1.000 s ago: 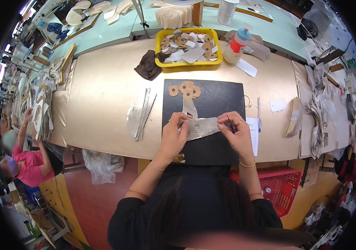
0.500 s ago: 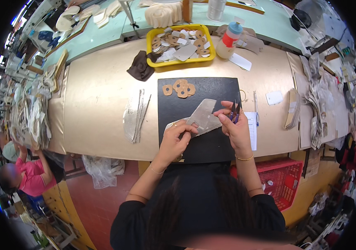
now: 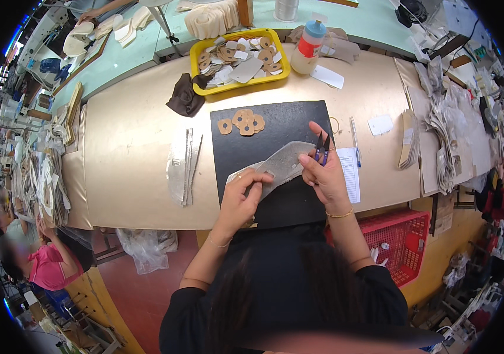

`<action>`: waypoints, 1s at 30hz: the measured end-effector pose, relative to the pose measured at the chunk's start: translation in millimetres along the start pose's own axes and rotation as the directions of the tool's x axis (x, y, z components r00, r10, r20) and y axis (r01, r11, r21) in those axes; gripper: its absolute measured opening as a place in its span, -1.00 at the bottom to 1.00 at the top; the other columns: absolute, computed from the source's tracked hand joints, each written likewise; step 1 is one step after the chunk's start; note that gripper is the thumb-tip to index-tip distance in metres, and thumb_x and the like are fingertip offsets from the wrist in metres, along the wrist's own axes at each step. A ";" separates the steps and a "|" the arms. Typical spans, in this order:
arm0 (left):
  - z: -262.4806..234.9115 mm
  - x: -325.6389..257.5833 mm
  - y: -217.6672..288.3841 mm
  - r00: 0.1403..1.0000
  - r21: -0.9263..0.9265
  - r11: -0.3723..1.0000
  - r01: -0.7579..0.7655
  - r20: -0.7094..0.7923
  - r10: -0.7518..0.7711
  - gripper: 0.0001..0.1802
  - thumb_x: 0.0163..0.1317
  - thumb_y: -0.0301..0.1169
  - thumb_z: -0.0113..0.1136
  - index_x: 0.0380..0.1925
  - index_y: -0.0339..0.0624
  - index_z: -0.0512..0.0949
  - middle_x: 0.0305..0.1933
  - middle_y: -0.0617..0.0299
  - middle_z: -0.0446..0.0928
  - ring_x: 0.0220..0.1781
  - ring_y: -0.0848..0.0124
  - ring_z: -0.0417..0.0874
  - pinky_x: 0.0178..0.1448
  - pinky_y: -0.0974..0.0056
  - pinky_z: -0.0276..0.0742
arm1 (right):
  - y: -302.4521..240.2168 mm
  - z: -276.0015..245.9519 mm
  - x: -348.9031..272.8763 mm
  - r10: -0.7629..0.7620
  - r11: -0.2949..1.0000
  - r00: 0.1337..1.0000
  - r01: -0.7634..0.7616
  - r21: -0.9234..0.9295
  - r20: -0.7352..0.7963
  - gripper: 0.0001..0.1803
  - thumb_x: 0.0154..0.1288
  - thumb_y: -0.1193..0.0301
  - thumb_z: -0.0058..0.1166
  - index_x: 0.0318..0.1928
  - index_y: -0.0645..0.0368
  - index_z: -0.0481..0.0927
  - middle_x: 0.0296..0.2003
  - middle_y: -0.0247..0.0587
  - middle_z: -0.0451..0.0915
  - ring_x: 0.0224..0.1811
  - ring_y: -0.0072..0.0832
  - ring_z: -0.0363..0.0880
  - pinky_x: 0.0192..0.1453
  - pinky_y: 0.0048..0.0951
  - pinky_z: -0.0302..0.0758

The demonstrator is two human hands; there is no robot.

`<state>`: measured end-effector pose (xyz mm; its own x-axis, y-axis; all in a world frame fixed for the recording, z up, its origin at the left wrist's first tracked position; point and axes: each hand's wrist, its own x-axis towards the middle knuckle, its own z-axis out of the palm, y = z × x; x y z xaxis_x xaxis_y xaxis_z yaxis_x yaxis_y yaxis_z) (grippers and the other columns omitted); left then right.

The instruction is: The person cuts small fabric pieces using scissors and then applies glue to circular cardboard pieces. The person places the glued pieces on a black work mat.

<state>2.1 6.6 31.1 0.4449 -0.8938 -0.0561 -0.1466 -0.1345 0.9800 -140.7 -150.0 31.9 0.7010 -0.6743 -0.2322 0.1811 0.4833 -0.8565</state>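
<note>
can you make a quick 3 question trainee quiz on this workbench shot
1. True or false: the right hand holds small thread snips as well as one end of the pale grey cut piece.
2. What lies at the far end of the black mat? A) tan ring-shaped pieces B) a red basket C) a bottle
3. Fill in: the left hand grips the cut piece at its ___ end.

Key
1. True
2. A: the tan ring-shaped pieces
3. Left; both hands hold it above the mat, this side of the yellow tray.
</note>
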 end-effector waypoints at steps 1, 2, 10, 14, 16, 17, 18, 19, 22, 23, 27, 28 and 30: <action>2.1 0.5 -1.6 1.000 -0.093 0.996 0.014 -0.020 -0.016 -0.74 0.39 -0.44 -0.08 -0.23 -0.36 0.59 -0.13 0.17 0.61 -0.10 0.43 0.58 0.03 0.36 0.44 | -3.7 -1.1 -1.9 0.029 0.999 0.999 -0.028 -0.045 0.034 -0.42 0.24 0.55 0.22 0.27 0.14 0.39 -0.08 -0.20 0.65 -0.57 -0.83 0.30 -0.57 -0.74 0.25; 4.9 1.4 -3.6 0.998 -0.195 0.980 0.023 -0.046 -0.032 -0.68 0.44 -0.35 -0.12 -0.20 -0.36 0.58 -0.12 0.18 0.60 -0.13 0.46 0.58 -0.01 0.38 0.45 | -6.6 -0.7 -3.5 0.050 0.996 0.997 -0.045 -0.082 0.058 -0.46 0.22 0.57 0.23 0.23 0.15 0.44 -0.09 -0.19 0.67 -0.55 -0.81 0.34 -0.53 -0.73 0.30; 4.0 3.6 -14.5 0.972 -0.529 0.821 0.216 0.035 -0.233 -0.65 0.45 -0.26 -0.01 0.06 -0.28 0.43 0.01 0.13 0.56 -0.02 0.49 0.57 0.08 0.37 0.48 | -13.7 12.4 -10.7 -0.019 0.844 0.814 0.324 -0.428 0.580 -0.72 0.14 0.44 0.33 -0.15 0.29 0.66 -0.28 -0.29 0.72 -0.27 -0.60 0.63 -0.12 -0.59 0.51; -1.7 1.0 -5.6 0.981 -0.546 0.818 0.180 0.037 -0.192 -0.72 0.38 -0.38 0.05 0.01 -0.28 0.47 0.01 0.15 0.56 -0.01 0.50 0.55 0.12 0.37 0.46 | -15.6 3.8 -6.2 0.057 0.941 0.871 0.116 -0.316 0.488 -0.53 0.20 0.20 0.31 -0.03 0.31 0.59 -0.37 -0.30 0.63 -0.29 -0.55 0.57 -0.11 -0.58 0.48; -3.6 -0.2 -1.9 0.982 -0.527 0.829 0.186 0.065 -0.178 -0.73 0.38 -0.39 0.04 -0.01 -0.29 0.48 0.02 0.16 0.56 0.01 0.48 0.54 0.15 0.36 0.44 | -12.3 4.5 -5.9 0.009 0.877 0.931 0.169 -0.450 0.366 -0.59 0.29 0.25 0.24 -0.02 0.32 0.54 -0.34 -0.31 0.54 -0.30 -0.61 0.48 -0.18 -0.61 0.41; -3.8 -0.6 -1.0 0.983 -0.528 0.829 0.183 0.082 -0.165 -0.74 0.37 -0.39 0.04 -0.02 -0.29 0.49 0.02 0.17 0.56 0.02 0.48 0.54 0.16 0.36 0.43 | -10.9 5.4 -6.1 -0.022 0.841 0.954 0.180 -0.510 0.300 -0.62 0.30 0.27 0.24 -0.04 0.32 0.55 -0.32 -0.31 0.53 -0.31 -0.63 0.45 -0.19 -0.61 0.39; -3.3 -0.6 -0.8 0.983 -0.517 0.836 0.184 0.089 -0.161 -0.74 0.37 -0.39 0.04 -0.01 -0.29 0.49 0.03 0.17 0.56 0.02 0.47 0.54 0.17 0.36 0.42 | -10.1 6.1 -6.6 -0.040 0.784 0.966 0.189 -0.592 0.255 -0.65 0.31 0.29 0.23 -0.06 0.31 0.55 -0.31 -0.32 0.52 -0.31 -0.65 0.41 -0.21 -0.61 0.37; -2.5 -0.5 -1.1 0.984 -0.517 0.837 0.179 0.097 -0.150 -0.73 0.37 -0.39 0.04 -0.01 -0.29 0.49 0.04 0.17 0.55 0.03 0.47 0.53 0.18 0.36 0.42 | -10.7 5.8 -6.8 -0.023 0.775 0.963 0.187 -0.603 0.268 -0.66 0.31 0.31 0.23 -0.05 0.30 0.56 -0.30 -0.32 0.51 -0.30 -0.65 0.42 -0.20 -0.61 0.37; -1.3 0.0 -3.8 0.988 -0.500 0.852 0.153 0.104 -0.116 -0.74 0.37 -0.40 0.04 -0.02 -0.30 0.48 0.05 0.17 0.55 0.04 0.47 0.53 0.20 0.35 0.40 | -14.4 2.6 -6.4 0.045 0.726 0.936 0.209 -0.655 0.349 -0.70 0.29 0.37 0.24 -0.04 0.28 0.59 -0.27 -0.33 0.51 -0.25 -0.65 0.43 -0.16 -0.61 0.39; -1.0 0.2 -4.6 0.989 -0.495 0.857 0.143 0.106 -0.104 -0.74 0.37 -0.40 0.04 -0.02 -0.30 0.48 0.06 0.17 0.54 0.05 0.47 0.52 0.20 0.35 0.39 | -15.1 1.4 -6.0 0.039 0.733 0.929 0.224 -0.643 0.368 -0.70 0.27 0.39 0.25 -0.04 0.27 0.60 -0.25 -0.33 0.50 -0.24 -0.65 0.44 -0.15 -0.61 0.40; -0.5 -0.4 -5.3 0.991 -0.479 0.869 0.126 0.106 -0.085 -0.74 0.40 -0.38 0.02 -0.02 -0.29 0.48 0.04 0.18 0.55 0.02 0.49 0.53 0.16 0.37 0.41 | -12.1 -0.6 -4.8 -0.024 0.756 0.904 0.295 -0.584 0.427 -0.70 0.21 0.47 0.30 -0.04 0.25 0.64 -0.22 -0.32 0.50 -0.22 -0.63 0.46 -0.15 -0.60 0.40; -0.6 -0.5 -5.0 0.991 -0.469 0.874 0.125 0.107 -0.084 -0.74 0.40 -0.38 0.01 -0.02 -0.29 0.48 0.03 0.18 0.55 0.01 0.50 0.53 0.14 0.39 0.42 | -10.8 -0.3 -5.2 -0.039 0.756 0.906 0.303 -0.580 0.422 -0.70 0.19 0.49 0.30 -0.04 0.24 0.64 -0.22 -0.32 0.50 -0.23 -0.63 0.46 -0.17 -0.60 0.40; 0.3 -0.7 -4.4 0.991 -0.465 0.877 0.125 0.100 -0.088 -0.74 0.42 -0.37 -0.01 -0.02 -0.29 0.47 0.01 0.18 0.55 -0.02 0.52 0.53 0.10 0.41 0.44 | -8.5 1.5 -6.6 -0.070 0.756 0.908 0.318 -0.572 0.413 -0.69 0.16 0.53 0.32 -0.05 0.23 0.65 -0.22 -0.31 0.50 -0.25 -0.63 0.46 -0.19 -0.61 0.39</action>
<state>2.2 7.7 26.8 0.3654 -0.9169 -0.1607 0.3377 -0.0303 0.9408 -145.8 -148.8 41.5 0.9087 -0.4157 0.0392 -0.0348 -0.1690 -0.9850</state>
